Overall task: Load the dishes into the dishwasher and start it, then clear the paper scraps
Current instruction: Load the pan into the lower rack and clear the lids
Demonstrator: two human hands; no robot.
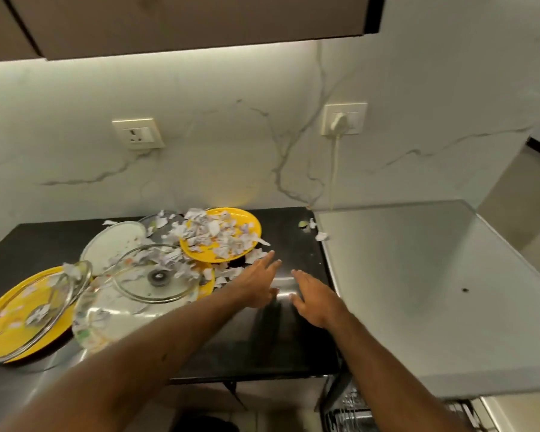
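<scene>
Black countertop (293, 338), marble-veined wall (231, 135)

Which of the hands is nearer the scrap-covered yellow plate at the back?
Left. The left hand reaches just below the yellow plate's front rim; the right hand hovers farther right over the black counter.

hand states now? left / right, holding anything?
Left hand: open, fingers spread, holding nothing, reaching toward the yellow plate of paper scraps.
Right hand: open, empty, over the black counter.
</scene>
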